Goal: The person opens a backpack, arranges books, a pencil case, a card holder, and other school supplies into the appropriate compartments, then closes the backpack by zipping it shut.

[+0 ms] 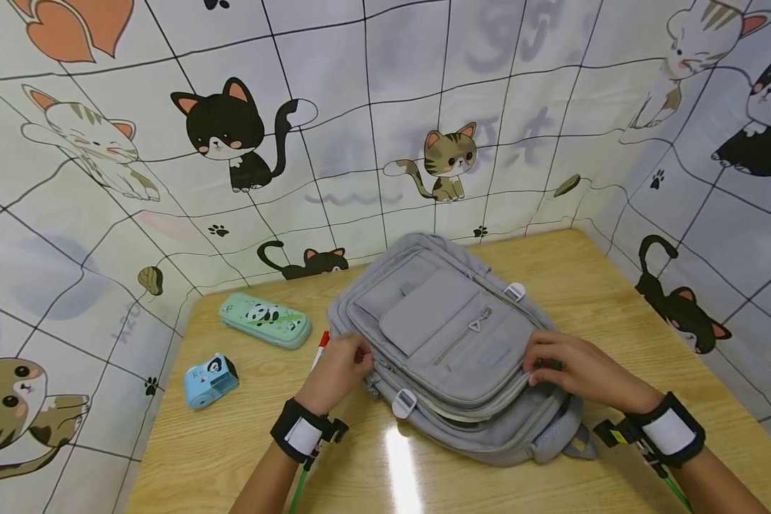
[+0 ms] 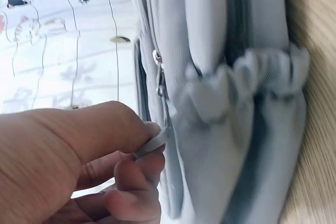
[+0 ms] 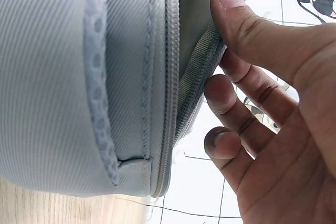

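A grey backpack [image 1: 446,321] lies on its back on the table, front pocket side up. Its main zipper is partly undone, with a gap along the near edge. At the bag's left side my left hand [image 1: 343,364] pinches a zipper pull [image 2: 155,142] between thumb and forefinger; the metal slider [image 2: 159,72] shows just beyond. On the opposite side, my right hand [image 1: 568,364] pinches the loosened flap edge [image 3: 202,61], thumb on the inner face and fingers outside. Zipper teeth [image 3: 170,77] run along the parted rim in the right wrist view.
Left of the bag lie a green panda pencil case [image 1: 265,320] and a light-blue object with a panda picture [image 1: 210,382]. A red-capped marker [image 1: 322,343] is partly behind my left hand. Cat-patterned sheeting [image 1: 340,143] borders the wooden table [image 1: 334,478] at the back and sides.
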`<state>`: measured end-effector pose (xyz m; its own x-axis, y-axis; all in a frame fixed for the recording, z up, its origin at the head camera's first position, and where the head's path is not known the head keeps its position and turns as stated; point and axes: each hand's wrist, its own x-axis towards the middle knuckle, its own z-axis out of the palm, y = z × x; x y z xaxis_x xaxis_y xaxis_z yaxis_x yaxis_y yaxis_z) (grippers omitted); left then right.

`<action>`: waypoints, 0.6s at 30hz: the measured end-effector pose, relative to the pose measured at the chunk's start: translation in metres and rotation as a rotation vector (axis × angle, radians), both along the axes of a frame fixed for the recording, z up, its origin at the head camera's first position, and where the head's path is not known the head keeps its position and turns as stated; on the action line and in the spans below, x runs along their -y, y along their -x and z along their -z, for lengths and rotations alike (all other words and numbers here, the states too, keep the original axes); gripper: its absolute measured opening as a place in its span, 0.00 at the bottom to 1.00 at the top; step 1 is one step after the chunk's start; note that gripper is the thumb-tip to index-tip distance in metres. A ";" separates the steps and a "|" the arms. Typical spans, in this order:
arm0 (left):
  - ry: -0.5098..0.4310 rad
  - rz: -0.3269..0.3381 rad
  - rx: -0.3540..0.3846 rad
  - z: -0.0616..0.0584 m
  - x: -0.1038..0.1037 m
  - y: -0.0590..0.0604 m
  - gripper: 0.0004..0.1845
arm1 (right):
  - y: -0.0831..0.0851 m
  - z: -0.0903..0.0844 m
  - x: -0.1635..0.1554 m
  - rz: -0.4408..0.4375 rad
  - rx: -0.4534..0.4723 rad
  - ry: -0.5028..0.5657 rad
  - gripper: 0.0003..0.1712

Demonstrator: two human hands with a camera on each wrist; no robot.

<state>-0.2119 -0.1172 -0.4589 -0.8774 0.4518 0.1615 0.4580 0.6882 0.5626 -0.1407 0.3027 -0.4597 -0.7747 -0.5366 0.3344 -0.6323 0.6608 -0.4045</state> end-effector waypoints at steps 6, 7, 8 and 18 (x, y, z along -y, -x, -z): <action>-0.019 -0.028 -0.013 0.006 0.008 0.009 0.06 | 0.000 0.000 0.001 0.004 0.017 0.006 0.22; -0.025 -0.031 -0.021 0.006 0.009 0.010 0.06 | 0.000 0.000 0.001 0.004 0.022 0.005 0.21; -0.030 -0.035 -0.030 0.007 0.010 0.010 0.06 | 0.001 0.000 0.001 0.005 0.030 0.002 0.21; 0.023 -0.129 -0.119 0.017 0.009 -0.001 0.02 | 0.003 0.004 0.001 -0.029 0.142 0.035 0.14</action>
